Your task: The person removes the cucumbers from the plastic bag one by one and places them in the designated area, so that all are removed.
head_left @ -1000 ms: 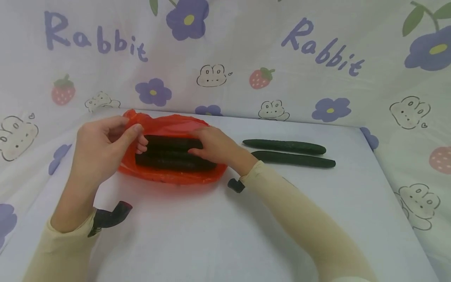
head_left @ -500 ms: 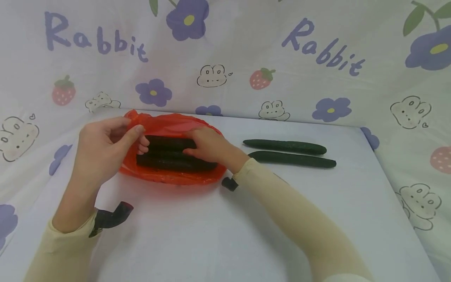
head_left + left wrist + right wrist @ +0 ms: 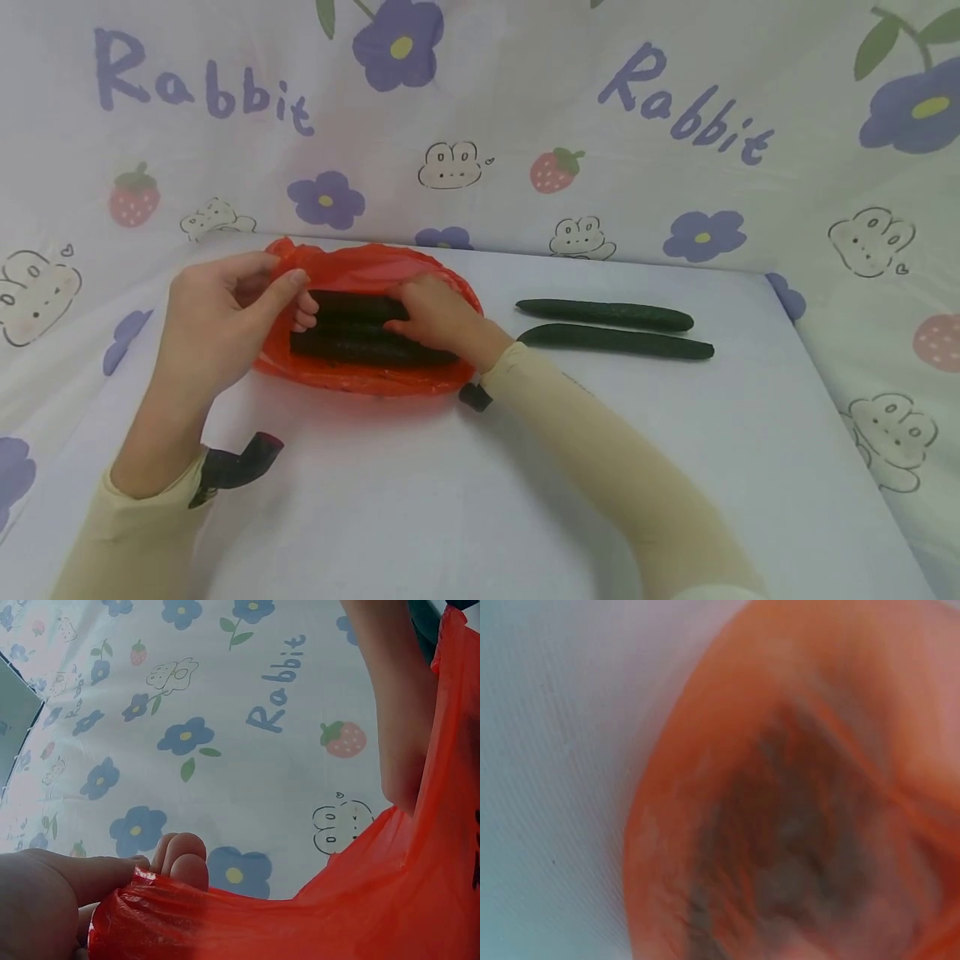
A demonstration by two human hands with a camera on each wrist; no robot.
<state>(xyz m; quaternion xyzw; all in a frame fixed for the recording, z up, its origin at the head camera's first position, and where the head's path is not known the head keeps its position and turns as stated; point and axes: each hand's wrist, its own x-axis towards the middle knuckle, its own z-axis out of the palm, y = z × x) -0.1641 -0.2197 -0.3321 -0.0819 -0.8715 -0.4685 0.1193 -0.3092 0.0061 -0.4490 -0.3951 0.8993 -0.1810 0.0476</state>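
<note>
A red plastic bag [image 3: 367,385] lies with its mouth spread wide, and several dark green cucumbers [image 3: 367,348] lie side by side inside. My left hand [image 3: 217,321] pinches the gathered left edge of the bag between thumb and fingers. In the left wrist view, the crumpled red film [image 3: 150,915] sits between the fingers of that hand. From the right, my right hand [image 3: 431,315] reaches into the bag, thumb and fingers astride the rear cucumber [image 3: 348,306]; its fingertips are partly hidden. Blurred bag film [image 3: 675,825] fills much of the right wrist view.
Two more cucumbers, a rear one [image 3: 607,313] and a front one [image 3: 622,341], lie side by side on the white table [image 3: 450,508], right of the bag. A printed cloth [image 3: 510,83] with rabbits and flowers hangs behind the table.
My right hand and forearm have shifted left, deeper into the bag along the cucumbers. My left hand keeps its hold on the bag's edge almost in place.
</note>
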